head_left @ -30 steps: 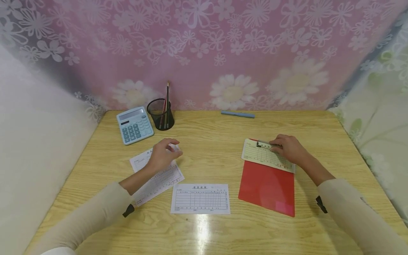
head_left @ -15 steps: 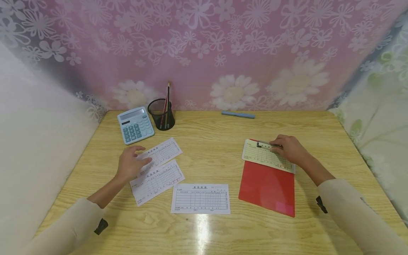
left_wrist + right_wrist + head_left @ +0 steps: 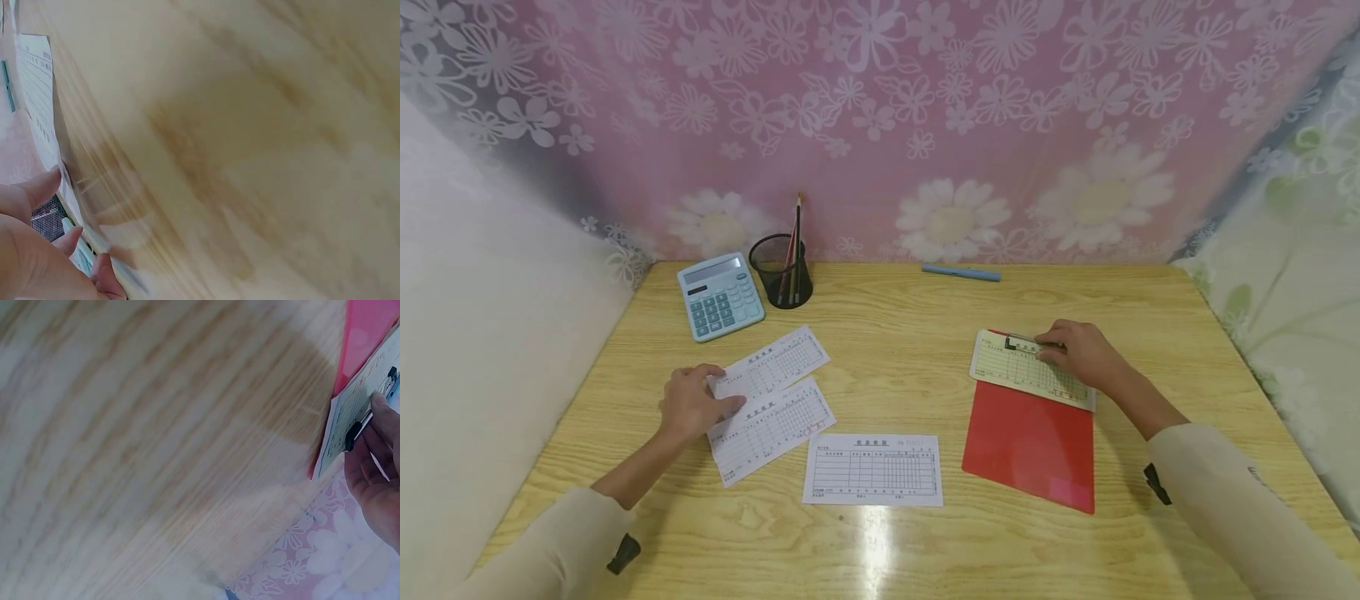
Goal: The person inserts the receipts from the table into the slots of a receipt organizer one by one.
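Observation:
On the table's left, two white printed slips lie slanted, an upper slip and a lower slip. My left hand is at their left ends with thumb and fingers apart. In the left wrist view, its thumb touches a slip's edge and the fingertips rest low near the table. At the right lies a red clipboard with a pale yellow form under its wire clip. My right hand pinches that clip between thumb and fingers; the right wrist view shows the clip's black ends.
Another white form lies flat at the front centre. At the back left stand a blue calculator and a black mesh pen holder with several pencils or brushes. A blue pen lies near the flowered back wall.
My left hand has drawn back leftward and down from over the slips to their left ends, uncovering both. My right hand stays on the clip.

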